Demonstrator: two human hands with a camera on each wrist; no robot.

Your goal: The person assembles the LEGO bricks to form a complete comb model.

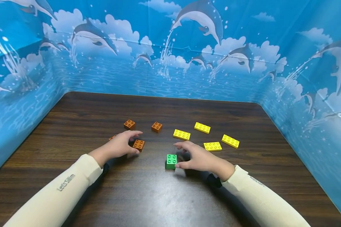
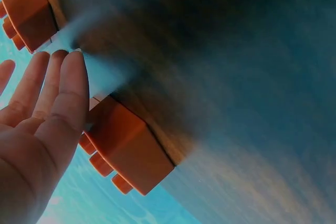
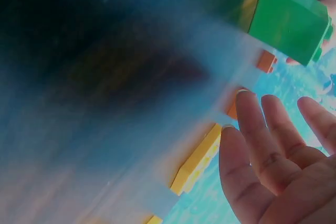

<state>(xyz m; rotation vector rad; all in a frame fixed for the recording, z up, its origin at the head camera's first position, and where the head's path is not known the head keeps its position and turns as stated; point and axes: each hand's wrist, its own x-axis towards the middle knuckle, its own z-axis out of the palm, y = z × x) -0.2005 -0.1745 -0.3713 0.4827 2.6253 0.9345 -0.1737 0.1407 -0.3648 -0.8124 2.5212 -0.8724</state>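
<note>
My left hand (image 1: 120,145) reaches over the table from the left, its fingers and thumb spread beside an orange-brown toy brick (image 1: 138,145) with studs on top. In the left wrist view, the fingers of that hand are extended next to an orange-brown brick (image 2: 131,148), not curled round it. My right hand (image 1: 198,158) is at the green toy brick (image 1: 171,161), thumb tip close by its right side and fingers reaching beyond it. The right wrist view has the fingers extended below the green brick (image 3: 289,22), with a gap between.
Farther back lie two more orange-brown bricks, one on the left (image 1: 129,124) and one nearer the middle (image 1: 156,126). Another brick (image 1: 112,137) is partly hidden behind the left hand. Several flat yellow bricks (image 1: 182,134) lie right of centre. A dolphin-print curtain (image 1: 170,72) surrounds the dark wooden table (image 1: 130,198).
</note>
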